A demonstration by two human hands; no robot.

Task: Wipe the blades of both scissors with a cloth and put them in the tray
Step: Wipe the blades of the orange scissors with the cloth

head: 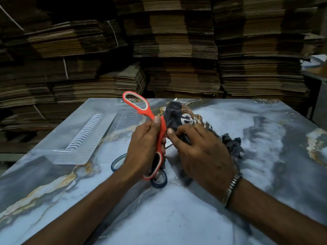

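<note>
Two scissors are in play, and nearest you lie the blue-handled scissors flat on the marbled table, mostly hidden under your hands, only their loops showing. Just above them your left hand grips the orange scissors by the handles, fingers curled round the shank with the thumb pressed on top; the handles are splayed wide, one loop low by your wrist, the other up and away. Your right hand pinches the dark cloth round a blade, thumb and fingers closed on the fabric. A bright blade tip pokes out past the far end of the cloth.

For this wipe, keep the cloth folded thick between your fingers and the edge, and draw from the pivot toward the tip, never back against the edge. Hold the handles steady so the blades cannot snap closed on the cloth. The loose tail of fabric trails to the right; I would keep it clear.

Farther left, the clear tray waits on the table, holding neither pair yet.
</note>
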